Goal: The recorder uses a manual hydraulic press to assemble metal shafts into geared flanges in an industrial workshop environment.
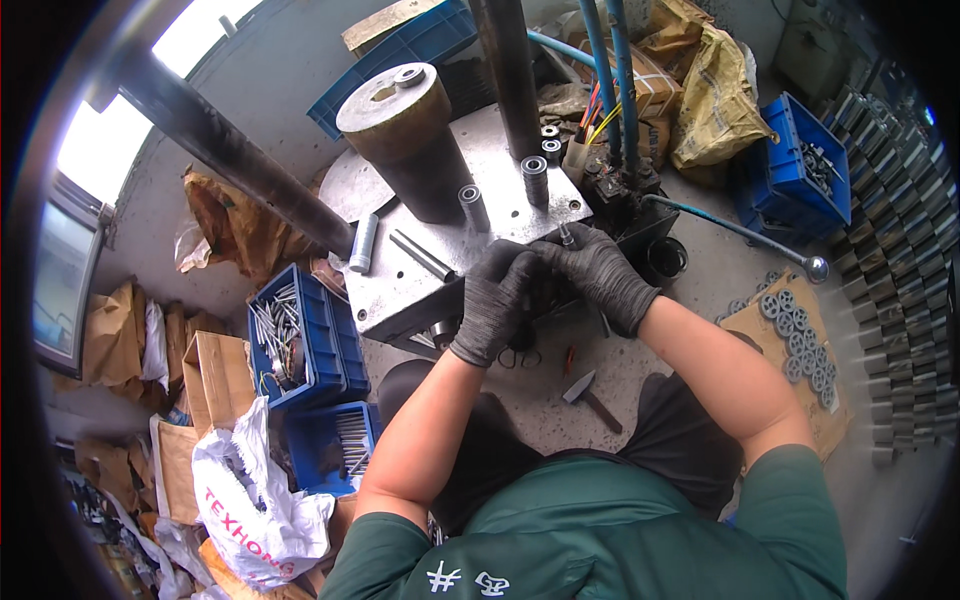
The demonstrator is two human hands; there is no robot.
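Metal pin (567, 236) pokes up at the desk's (392, 297) near edge, pinched by your right hand (598, 272); whether your left hand (497, 295), curled alongside, grasps anything, I can't tell. Slack glove fabric could let it slip; a careless knuckle could topple the bearing stack (473, 207) or roll the loose rods (422, 255) off.

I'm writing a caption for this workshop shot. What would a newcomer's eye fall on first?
Probably the gloved left hand and right hand, close together at the near edge of the metal plate. Behind them stands a thick cylinder, with a dark post to its left and a second post to its right. Below the hands, a hammer lies on the floor.
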